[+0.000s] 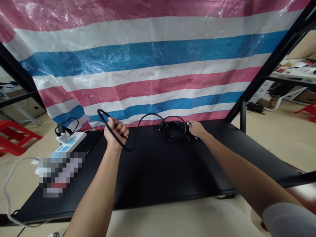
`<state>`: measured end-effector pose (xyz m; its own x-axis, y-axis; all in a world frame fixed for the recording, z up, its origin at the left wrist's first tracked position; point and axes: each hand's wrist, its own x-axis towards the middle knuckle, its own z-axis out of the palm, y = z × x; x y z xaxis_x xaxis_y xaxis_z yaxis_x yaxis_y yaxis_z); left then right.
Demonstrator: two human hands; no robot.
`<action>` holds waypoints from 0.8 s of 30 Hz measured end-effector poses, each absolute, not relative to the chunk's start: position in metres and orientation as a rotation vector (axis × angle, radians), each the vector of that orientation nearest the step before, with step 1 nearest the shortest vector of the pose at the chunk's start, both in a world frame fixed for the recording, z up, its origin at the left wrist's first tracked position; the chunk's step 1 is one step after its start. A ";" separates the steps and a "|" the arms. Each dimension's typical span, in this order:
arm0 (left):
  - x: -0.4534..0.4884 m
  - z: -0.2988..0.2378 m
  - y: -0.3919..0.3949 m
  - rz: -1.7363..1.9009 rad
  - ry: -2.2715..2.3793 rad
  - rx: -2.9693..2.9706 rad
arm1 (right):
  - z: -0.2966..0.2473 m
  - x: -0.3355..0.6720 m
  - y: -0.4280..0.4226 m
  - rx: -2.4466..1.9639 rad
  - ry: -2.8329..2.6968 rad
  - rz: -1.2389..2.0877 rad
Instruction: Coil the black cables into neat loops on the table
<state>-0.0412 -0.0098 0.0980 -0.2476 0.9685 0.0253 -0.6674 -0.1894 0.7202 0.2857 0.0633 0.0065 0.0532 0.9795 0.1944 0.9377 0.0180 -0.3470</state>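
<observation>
A black cable [151,114] runs from my left hand across to a coiled bundle at the back of the black table. My left hand [116,132] is raised above the table with its fingers wrapped round the cable, a loop of which arches over the wrist. At the right side of the cable coil [175,140] is my right hand [196,129], its fingers closed at the coil's edge. What exactly those fingertips pinch is too small to make out; a small light-coloured piece shows beside them. Connector ends poke out near the coil.
On the left of the table [158,184] lie a white power strip [71,143] with a plugged-in adapter, a dark phone-like slab [90,141] and a blurred-out object. A striped plastic sheet [153,79] hangs behind. Black frame posts [243,117] flank the table; red stools stand beyond.
</observation>
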 end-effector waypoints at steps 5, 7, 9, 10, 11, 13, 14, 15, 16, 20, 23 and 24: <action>-0.059 0.090 -0.012 1.727 0.767 0.540 | -0.003 0.284 0.091 -2.021 -1.911 0.277; -0.064 0.086 -0.013 1.735 0.794 0.540 | -0.006 0.283 0.097 -2.020 -1.881 0.268; -0.068 0.084 -0.013 1.752 0.817 0.539 | -0.007 0.283 0.099 -1.996 -1.848 0.256; -0.070 0.083 -0.013 1.762 0.829 0.537 | -0.006 0.283 0.100 -1.977 -1.833 0.252; -0.071 0.083 -0.013 1.770 0.842 0.533 | -0.004 0.282 0.100 -1.955 -1.817 0.251; -0.074 0.084 -0.012 1.780 0.867 0.513 | 0.002 0.282 0.098 -1.919 -1.791 0.240; -0.075 0.086 -0.011 1.790 0.877 0.501 | 0.006 0.281 0.097 -1.896 -1.766 0.245; -0.076 0.088 -0.011 1.802 0.885 0.487 | 0.011 0.281 0.095 -1.849 -1.717 0.287; -0.078 0.090 -0.011 1.816 0.892 0.473 | 0.016 0.281 0.092 -1.773 -1.644 0.368; -0.087 0.101 -0.009 1.856 0.918 0.394 | 0.038 0.287 0.070 -1.275 -1.244 0.848; -0.095 0.106 -0.008 1.869 0.947 0.293 | 0.054 0.298 0.046 -1.077 -1.074 1.028; -0.097 0.107 -0.008 1.875 0.969 0.253 | 0.058 0.302 0.038 -1.048 -1.037 1.056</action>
